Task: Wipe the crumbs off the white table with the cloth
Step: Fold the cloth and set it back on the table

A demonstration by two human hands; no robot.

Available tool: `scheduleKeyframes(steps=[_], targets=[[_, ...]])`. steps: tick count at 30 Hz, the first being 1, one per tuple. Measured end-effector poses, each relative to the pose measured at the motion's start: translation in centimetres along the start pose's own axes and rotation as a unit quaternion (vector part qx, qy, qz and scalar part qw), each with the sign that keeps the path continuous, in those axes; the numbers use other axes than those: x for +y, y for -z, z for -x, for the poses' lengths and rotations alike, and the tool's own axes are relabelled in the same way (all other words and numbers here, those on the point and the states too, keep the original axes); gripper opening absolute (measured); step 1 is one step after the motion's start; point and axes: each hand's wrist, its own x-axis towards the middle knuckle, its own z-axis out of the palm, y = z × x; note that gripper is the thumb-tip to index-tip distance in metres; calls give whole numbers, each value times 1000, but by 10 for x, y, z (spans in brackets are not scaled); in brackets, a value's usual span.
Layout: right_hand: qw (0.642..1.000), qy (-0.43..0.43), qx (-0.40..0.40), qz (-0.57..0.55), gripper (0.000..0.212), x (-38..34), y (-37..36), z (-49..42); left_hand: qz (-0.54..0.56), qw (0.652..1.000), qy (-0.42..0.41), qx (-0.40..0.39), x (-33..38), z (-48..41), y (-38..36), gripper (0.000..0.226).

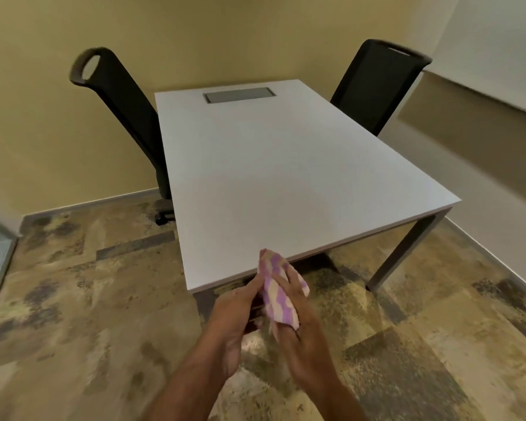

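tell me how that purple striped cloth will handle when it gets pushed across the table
Probably floppy: the cloth is bunched and folded between the left hand and right hand. Likely light, since fingertips alone hold it. It may crumple rather than slide flat on the table.

A single head-worn wide-angle view looks forward and steeply down from standing height. It faces a room corner, with the white table [286, 177] filling the centre of the frame and its near edge close below. Both hands show at the bottom centre, nearest the lens. Wall lines bow toward the frame edges. The patterned floor [73, 299] fills the lower frame.
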Motion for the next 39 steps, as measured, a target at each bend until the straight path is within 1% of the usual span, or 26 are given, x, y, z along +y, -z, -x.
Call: scheduleKeyframes(steps=[2,4,6,8,11,13,16,18,20,22,25,27,28,30,32,34,36,37,39], targets=[[1000,12,0,3,81,-11,11,1,32,999,22,11,8,7,-11,39],[1000,18,-10,11,73,-20,24,0,50,998,33,15,15,14,-22,34],[998,31,-27,43,68,-28,36,-3,55,998,35,22,21,21,-33,31],[994,45,-49,84,70,-36,48,-7,59,997,31,30,28,26,-41,28],[988,65,-75,122,67,-42,62,-16,51,997,5,49,39,31,-51,23],[986,70,-78,132,62,-43,68,-22,49,996,-14,73,46,33,-57,23],[994,18,-47,97,64,-48,70,-32,88,991,-47,88,57,33,-64,20],[996,5,-30,82,65,-53,66,-42,109,987,-78,91,64,29,-67,20],[997,15,-28,72,63,-59,60,-54,112,984,-103,90,73,24,-69,22],[995,43,-26,85,63,-63,56,-69,117,984,-112,78,86,18,-69,31],[984,78,-25,157,71,-64,54,-94,100,989,-104,43,113,5,-67,55],[975,76,-28,206,75,-68,53,-113,84,992,-87,30,131,-6,-64,59],[971,76,-30,223,75,-71,52,-122,87,993,-78,26,139,-13,-62,56],[967,82,-34,237,75,-79,51,-142,105,992,-66,25,156,-27,-57,39],[967,88,-50,236,75,-83,53,-160,113,991,-71,21,171,-42,-51,26],[974,70,-86,198,84,-89,58,-174,118,989,-88,9,186,-54,-46,20],[985,12,-109,136,93,-101,65,-189,124,987,-100,0,200,-65,-41,21],[988,-15,-101,114,93,-105,69,-197,127,986,-106,-3,207,-70,-40,22],[993,-69,-53,74,84,-112,77,-217,138,984,-111,-13,220,-81,-38,23]])
